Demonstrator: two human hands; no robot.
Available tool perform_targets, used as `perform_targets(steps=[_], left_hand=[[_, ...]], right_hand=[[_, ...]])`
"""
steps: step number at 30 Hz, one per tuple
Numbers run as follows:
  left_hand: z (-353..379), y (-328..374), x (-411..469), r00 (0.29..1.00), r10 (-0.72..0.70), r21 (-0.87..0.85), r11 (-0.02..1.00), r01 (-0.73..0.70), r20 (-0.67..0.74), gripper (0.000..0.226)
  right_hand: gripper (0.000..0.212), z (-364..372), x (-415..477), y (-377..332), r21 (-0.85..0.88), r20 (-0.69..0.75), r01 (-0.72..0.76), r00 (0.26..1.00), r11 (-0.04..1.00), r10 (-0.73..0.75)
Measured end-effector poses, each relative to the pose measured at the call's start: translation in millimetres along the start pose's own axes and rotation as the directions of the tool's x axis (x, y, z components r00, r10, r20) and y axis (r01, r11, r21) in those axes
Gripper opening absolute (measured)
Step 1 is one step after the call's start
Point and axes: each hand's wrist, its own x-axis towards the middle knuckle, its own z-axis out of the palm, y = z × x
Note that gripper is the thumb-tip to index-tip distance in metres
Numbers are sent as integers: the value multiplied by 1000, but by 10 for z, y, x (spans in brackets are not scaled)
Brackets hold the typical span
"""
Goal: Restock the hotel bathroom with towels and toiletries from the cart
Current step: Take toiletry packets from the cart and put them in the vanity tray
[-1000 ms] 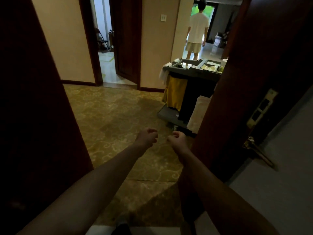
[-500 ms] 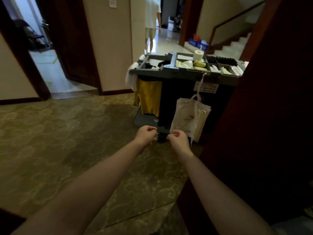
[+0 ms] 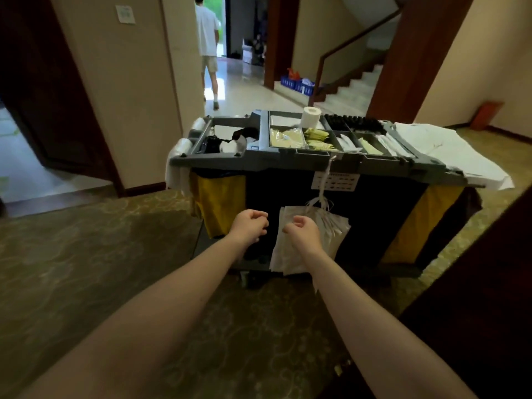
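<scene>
Both arms are reaching out over the carpet (image 3: pixel 86 254), the left hand (image 3: pixel 250 227) and right hand (image 3: pixel 302 233) each curling their fingers inward and holding nothing. The cart (image 3: pixel 288 162) is standing just ahead, a toilet roll (image 3: pixel 311 116) and packets (image 3: pixel 315 138) sitting in its top trays and white bags (image 3: pixel 280 254) hanging down its front behind the right hand. Beyond it, a person (image 3: pixel 207 38) is facing away in the corridor.

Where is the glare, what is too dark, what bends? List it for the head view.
Head view: daylight glares off the glossy hallway floor; the door at lower right is near black, detail lost; the housekeeping cart top is evenly lit; wide-angle distortion leans the wooden pillar outward.
</scene>
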Motion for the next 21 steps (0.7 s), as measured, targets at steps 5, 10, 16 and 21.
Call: perform_targets(steps=[5,10,16,21], left_hand=[[121,258,804,999,-14,-1,1000,14,35,25],[307,453,1687,999,-19,0,1000,19,37,24],[550,830,3017,993,27,-6,1000,-27,112,21],[755,1180,4086,984,47,-26,999,-43,174,16]], right_hand=[[53,-25,814,-202,6,-76,-44,996,999,44],[54,-77,1710,-276,-2,-168,-77,983,997,75],[48,-267,2975,-531,24,-226,-70,971,997,74],[46,-412,3879,-784,52,-286,-61,955,997,73]])
